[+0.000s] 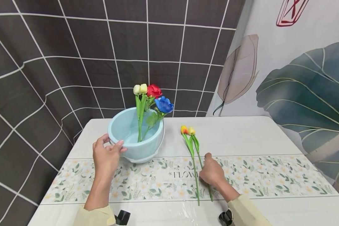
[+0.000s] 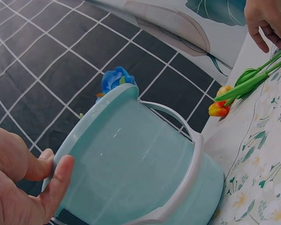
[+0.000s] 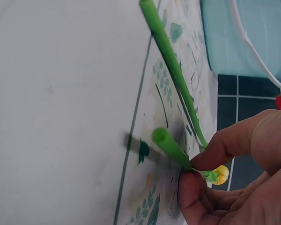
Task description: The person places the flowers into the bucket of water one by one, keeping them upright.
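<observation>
My left hand (image 1: 105,158) grips the rim of a light blue bucket (image 1: 142,152), thumb and fingers on its near left edge. In the bucket stand two pale cream tulips (image 1: 143,88), a red flower (image 1: 154,91) and a blue flower (image 1: 164,104), leaning toward the far right rim. To the right of the bucket, my right hand (image 1: 212,171) pinches the green stem (image 3: 171,147) of a yellow tulip (image 1: 191,131) between thumb and index finger. Beside it lies a red-and-yellow tulip (image 1: 184,129), its stem (image 3: 171,58) on the table.
A floral strip with lettering (image 1: 257,177) crosses the white table (image 1: 237,135). A white handle (image 2: 189,171) hangs down the bucket's side. Behind the table are a dark cloth with a white grid (image 1: 166,44) and a pale cloth with printed leaves (image 1: 308,88).
</observation>
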A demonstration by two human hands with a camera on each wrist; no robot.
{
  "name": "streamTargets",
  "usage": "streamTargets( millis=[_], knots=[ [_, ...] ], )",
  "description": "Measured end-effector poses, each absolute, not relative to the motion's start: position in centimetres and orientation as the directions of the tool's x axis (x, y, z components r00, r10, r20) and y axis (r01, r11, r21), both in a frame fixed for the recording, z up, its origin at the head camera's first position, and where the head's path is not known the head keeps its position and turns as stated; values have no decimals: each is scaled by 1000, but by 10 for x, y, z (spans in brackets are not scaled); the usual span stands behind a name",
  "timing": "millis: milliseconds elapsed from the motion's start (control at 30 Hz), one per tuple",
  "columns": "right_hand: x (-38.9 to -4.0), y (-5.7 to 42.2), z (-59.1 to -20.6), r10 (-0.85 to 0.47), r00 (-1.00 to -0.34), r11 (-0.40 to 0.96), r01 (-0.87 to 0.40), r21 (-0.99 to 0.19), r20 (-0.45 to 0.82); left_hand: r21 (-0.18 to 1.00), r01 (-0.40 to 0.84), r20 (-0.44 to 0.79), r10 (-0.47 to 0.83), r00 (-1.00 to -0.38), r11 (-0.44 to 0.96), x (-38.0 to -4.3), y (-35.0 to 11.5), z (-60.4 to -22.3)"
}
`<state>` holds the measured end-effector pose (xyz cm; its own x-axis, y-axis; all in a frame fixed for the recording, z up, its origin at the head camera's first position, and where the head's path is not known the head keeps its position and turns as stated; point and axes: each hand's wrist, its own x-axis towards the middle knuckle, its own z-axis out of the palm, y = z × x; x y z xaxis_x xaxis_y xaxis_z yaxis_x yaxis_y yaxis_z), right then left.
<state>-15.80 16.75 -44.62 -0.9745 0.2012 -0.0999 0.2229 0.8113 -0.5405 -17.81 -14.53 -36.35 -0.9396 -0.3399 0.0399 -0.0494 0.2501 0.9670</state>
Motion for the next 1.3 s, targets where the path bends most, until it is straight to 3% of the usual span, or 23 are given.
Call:
streamTargets(
  millis=[233, 433, 767, 1300],
  knots=[
    [-159, 176, -444, 214, -965, 684, 257, -682, -149, 969, -38, 48, -335, -941, 245, -178, -146, -363],
    [-158, 188, -444, 207, -951, 469, 302, -830, -229, 967, -45, 43, -337, -940, 249, -177, -146, -363],
    [-159, 199, -441, 166, -941, 119, 316, -941, -295, 962, -40, 54, -333, -941, 270, -176, -144, -363],
    [-160, 209, -419, 170, -963, 91, 226, -970, -209, 964, -36, 57, -337, -940, 265, -176, -144, -364]
  ],
)
